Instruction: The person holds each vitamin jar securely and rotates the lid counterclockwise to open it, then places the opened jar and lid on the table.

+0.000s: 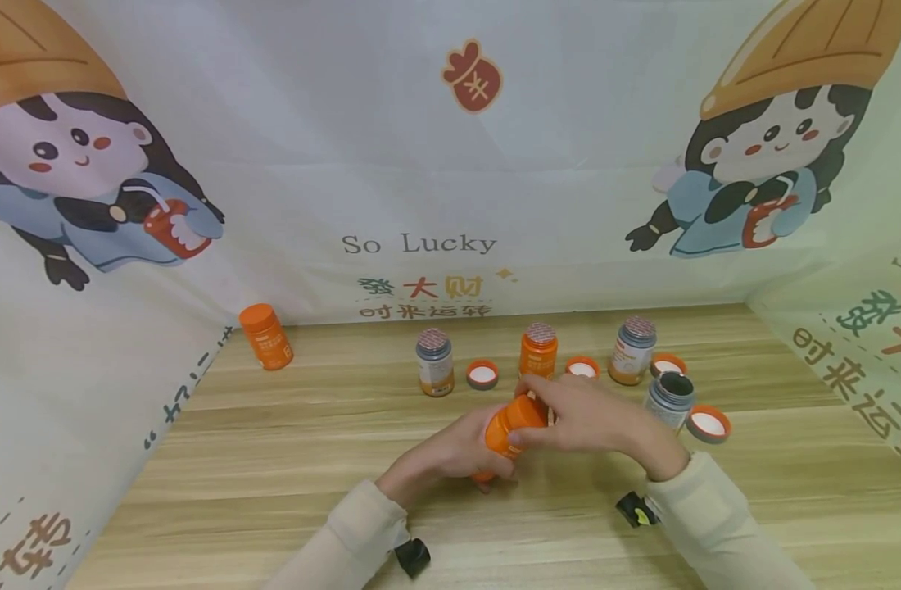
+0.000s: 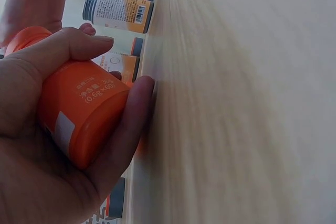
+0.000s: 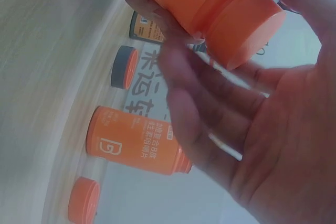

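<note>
My left hand (image 1: pixel 474 442) grips a tilted orange bottle (image 2: pixel 84 103), with its fingers and thumb wrapped round the body. The bottle's orange cap (image 3: pixel 244 30) sits on its neck, pointing up and to the right in the head view. My right hand (image 1: pixel 579 414) holds the cap between thumb and curled fingers. In the right wrist view a gap shows between the palm and the cap's flat top. Close behind my hands stands an uncapped orange bottle (image 1: pixel 538 351) with a patterned seal over its mouth.
An orange bottle (image 1: pixel 266 337) stands capped at the far left. Grey bottles with patterned seals stand at the back, one mid-table (image 1: pixel 435 365) and one on the right (image 1: pixel 631 352). A grey bottle (image 1: pixel 670 397) with a dark mouth is beside my right wrist. Several upturned caps (image 1: pixel 708 424) lie among them.
</note>
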Demonstrator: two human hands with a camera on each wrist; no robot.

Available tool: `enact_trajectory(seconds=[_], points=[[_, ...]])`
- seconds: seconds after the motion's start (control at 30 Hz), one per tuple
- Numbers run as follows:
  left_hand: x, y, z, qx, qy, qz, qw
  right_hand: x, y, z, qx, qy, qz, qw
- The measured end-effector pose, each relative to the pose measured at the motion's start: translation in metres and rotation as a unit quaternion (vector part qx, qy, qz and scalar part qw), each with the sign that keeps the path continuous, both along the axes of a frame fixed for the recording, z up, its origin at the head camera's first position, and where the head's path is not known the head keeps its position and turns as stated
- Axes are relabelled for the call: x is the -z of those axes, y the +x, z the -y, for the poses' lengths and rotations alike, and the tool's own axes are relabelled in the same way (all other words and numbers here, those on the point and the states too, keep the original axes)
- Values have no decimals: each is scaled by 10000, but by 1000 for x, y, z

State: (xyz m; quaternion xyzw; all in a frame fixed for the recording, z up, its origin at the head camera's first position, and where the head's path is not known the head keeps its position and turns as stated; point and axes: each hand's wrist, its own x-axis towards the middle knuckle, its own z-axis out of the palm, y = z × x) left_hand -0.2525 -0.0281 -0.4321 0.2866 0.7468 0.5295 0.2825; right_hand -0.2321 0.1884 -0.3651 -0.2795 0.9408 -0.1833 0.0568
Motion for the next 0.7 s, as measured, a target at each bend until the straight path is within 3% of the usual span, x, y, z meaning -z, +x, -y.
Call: enact_trajectory(seconds=[0.3,0.7], points=[[0,0,-2,-97,44,63,9999,0,0,1,491,230,-23,9985],[0,0,-1,-9,-5,-17,10000,0,0,0,174,301,-104,9993]])
